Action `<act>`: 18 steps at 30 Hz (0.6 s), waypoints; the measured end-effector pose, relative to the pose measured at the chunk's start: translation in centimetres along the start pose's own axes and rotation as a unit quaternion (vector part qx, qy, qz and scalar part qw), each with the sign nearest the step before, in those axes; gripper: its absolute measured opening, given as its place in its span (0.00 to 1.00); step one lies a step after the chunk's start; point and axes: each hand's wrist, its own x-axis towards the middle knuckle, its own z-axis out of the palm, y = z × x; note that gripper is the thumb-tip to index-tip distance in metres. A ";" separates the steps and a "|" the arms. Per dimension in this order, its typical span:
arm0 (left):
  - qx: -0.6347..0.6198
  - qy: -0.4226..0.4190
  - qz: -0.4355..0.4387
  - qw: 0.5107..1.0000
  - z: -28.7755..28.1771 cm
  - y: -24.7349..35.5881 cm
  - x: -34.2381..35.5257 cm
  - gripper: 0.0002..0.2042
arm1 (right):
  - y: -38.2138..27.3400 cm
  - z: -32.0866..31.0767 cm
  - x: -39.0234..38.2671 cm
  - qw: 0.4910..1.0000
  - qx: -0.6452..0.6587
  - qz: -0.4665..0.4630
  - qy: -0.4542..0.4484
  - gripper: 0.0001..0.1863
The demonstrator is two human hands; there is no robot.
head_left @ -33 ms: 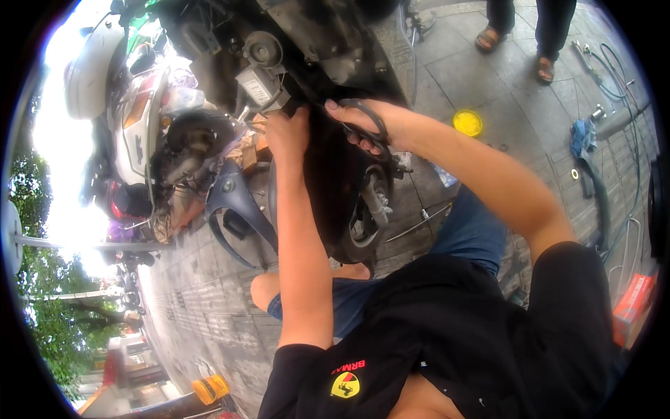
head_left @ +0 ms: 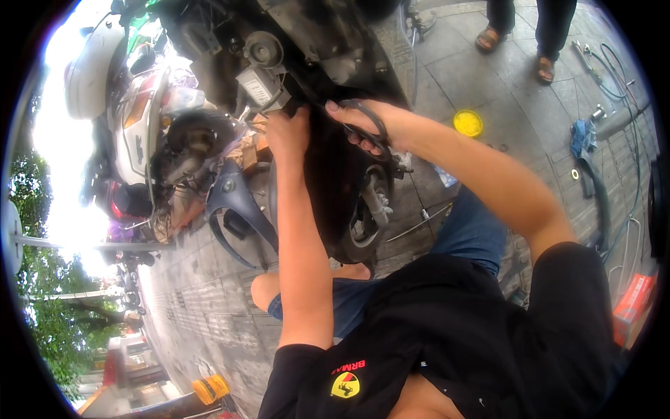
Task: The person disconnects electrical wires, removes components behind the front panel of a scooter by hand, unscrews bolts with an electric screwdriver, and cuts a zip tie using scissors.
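Observation:
My right hand [head_left: 366, 129] is wrapped round the black looped handles of a pair of scissors [head_left: 382, 126]. Their blades cannot be made out against the dark bodywork. Just to the left, my left hand [head_left: 286, 136] reaches up under a silver box with a white label [head_left: 262, 88]. Its fingers are bent in, and whatever they hold is hidden behind the hand. Both hands are at the opened-up front of a scooter [head_left: 328, 174], whose wheel [head_left: 359, 241] shows below them. A round metal horn [head_left: 264, 49] sits above the silver box.
A blue-grey scooter panel [head_left: 237, 199] lies on the paving at left, near a white scooter [head_left: 139, 133]. At right are a yellow tub [head_left: 467, 123], a blue rag [head_left: 583, 136], hoses [head_left: 631, 160] and a red box [head_left: 634, 304]. A person's sandalled feet [head_left: 490, 40] stand at the back.

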 end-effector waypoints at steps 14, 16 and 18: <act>-0.078 0.020 0.034 0.996 -0.3 -0.2 -0.9 0.19 | 0.7 -0.4 -1.6 0.995 -0.066 -0.080 0.007 0.26; -0.169 0.032 0.032 0.985 -1.2 -0.8 -2.3 0.17 | 0.5 -1.2 -3.3 0.991 -0.108 -0.081 -0.009 0.25; -0.302 0.011 -0.015 0.953 -2.7 0.0 -4.4 0.14 | 1.9 -3.8 -4.4 0.992 -0.113 -0.055 0.020 0.27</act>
